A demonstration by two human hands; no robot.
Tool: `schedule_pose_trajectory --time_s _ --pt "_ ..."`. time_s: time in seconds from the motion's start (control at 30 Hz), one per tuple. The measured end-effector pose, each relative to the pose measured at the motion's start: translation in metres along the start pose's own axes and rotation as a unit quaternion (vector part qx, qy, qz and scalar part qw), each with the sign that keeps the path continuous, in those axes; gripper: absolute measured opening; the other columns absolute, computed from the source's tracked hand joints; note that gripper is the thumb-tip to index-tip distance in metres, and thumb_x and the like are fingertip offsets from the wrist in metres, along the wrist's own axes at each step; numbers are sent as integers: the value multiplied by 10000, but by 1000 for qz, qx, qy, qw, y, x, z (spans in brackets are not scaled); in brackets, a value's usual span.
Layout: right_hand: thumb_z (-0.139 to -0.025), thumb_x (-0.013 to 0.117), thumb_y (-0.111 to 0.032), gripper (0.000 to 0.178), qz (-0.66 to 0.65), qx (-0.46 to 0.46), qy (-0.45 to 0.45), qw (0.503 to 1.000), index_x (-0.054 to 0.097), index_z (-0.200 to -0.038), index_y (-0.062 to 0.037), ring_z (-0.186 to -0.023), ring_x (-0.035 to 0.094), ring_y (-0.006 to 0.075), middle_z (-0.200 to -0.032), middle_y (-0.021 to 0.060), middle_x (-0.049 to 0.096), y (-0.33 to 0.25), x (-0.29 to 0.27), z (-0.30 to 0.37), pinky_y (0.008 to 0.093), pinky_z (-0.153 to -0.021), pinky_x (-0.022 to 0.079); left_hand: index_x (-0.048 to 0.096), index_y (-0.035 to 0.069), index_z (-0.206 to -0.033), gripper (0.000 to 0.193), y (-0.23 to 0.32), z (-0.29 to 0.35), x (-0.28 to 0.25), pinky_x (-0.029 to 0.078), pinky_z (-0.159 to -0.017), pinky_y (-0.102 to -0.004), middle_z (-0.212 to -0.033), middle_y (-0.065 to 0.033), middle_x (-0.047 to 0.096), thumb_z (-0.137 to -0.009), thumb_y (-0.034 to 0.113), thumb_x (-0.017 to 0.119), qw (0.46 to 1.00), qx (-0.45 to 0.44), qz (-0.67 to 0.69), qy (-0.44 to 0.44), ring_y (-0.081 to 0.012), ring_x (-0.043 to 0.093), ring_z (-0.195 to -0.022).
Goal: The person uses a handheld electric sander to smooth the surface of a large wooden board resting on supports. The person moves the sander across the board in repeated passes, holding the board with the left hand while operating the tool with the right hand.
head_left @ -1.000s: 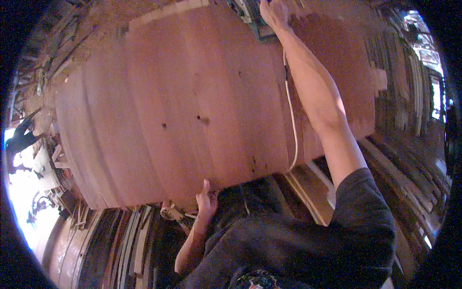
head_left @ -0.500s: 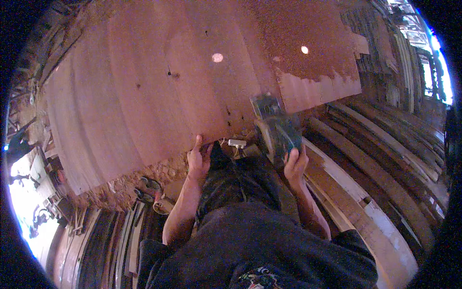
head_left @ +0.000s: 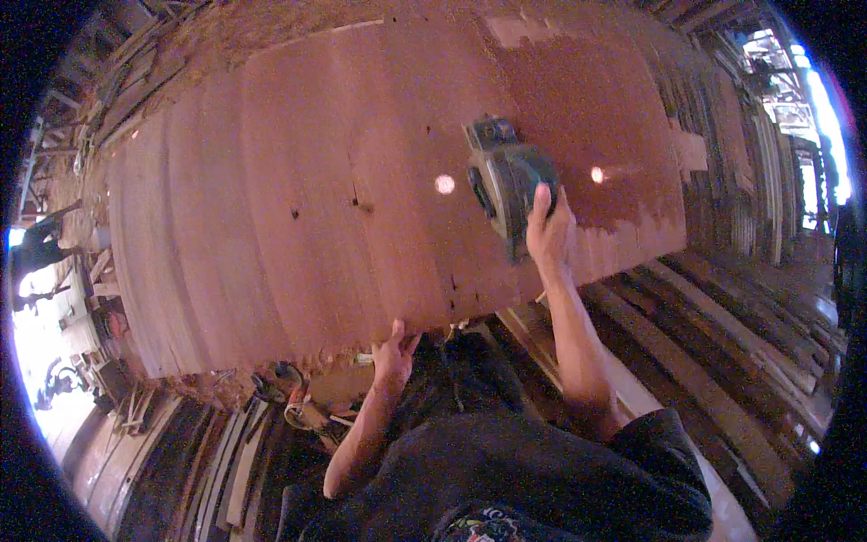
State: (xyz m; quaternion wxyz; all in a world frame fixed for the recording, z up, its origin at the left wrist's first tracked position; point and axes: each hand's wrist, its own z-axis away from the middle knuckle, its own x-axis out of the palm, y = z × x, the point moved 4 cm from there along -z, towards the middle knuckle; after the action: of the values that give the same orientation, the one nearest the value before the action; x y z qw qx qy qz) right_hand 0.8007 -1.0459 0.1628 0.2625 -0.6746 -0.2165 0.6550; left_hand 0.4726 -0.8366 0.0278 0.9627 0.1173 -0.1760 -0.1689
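A wide reddish-brown wooden board lies in front of me, with dark knots and small cracks in its face. My right hand is closed around the rear handle of a dark green electric planer. The tool rests on the board right of the middle, its flat front end pointing away from me. At the near edge, my left hand grips the board, thumb on top; its other fingers are partly hidden. Fine reddish sawdust covers much of the board's right part.
Long timber planks lie side by side at the right, and more planks at the lower left. Wood shavings and a red and black tool are below the board's near left edge. Upright boards stand at the far right.
My right hand has pushed the planer away from me, from the near edge farther onto the board. The view has shifted, so the board appears lower. My left hand stays at the edge.
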Motion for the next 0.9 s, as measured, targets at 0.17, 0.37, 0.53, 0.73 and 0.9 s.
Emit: schedule_pose_trajectory --time_s 0.17,0.37,0.53,0.73,0.9 --pt "-1080 456 -584 673 7 -124 94 988 694 -1160 40 -960 714 538 -998 320 745 -63 66 -158 572 -842 582 554 139 -1379 388 17 26 23 621 -976 -508 -1389 -58 617 -1026 138 716 997 2 -20 78 -268 629 -1226" --pt "-1056 413 -671 823 11 -177 127 976 677 -1231 89 -1021 697 553 -1074 375 714 -142 127 -315 627 -916 550 501 176 -1428 478 9 17 5 632 -971 -533 -1392 -60 602 -1013 52 702 998 -37 9 53 -272 633 -1239" --pt "-1066 303 -711 918 70 -41 -8 997 582 -1409 94 -1333 562 515 -1407 341 607 -159 148 -374 558 -1102 464 514 143 -1417 441 3 17 -2 611 -1006 -549 -1396 -60 600 -1022 63 693 999 -26 0 46 -284 631 -1237" --pt "-1048 312 -747 945 -14 -83 8 996 580 -1418 79 -1347 544 525 -1410 349 601 -87 141 -291 555 -1104 460 538 63 -1419 418 -16 2 -22 606 -1006 -557 -1334 -114 650 -1041 148 693 995 62 -73 18 -320 670 -1160" --pt "-1056 443 -670 766 -73 -115 61 989 700 -1215 34 -967 697 484 -1046 283 741 -39 43 -89 525 -911 526 583 12 -1347 385 8 17 22 623 -935 -479 -1265 -141 673 -1040 207 711 998 56 -10 5 -296 663 -1116"
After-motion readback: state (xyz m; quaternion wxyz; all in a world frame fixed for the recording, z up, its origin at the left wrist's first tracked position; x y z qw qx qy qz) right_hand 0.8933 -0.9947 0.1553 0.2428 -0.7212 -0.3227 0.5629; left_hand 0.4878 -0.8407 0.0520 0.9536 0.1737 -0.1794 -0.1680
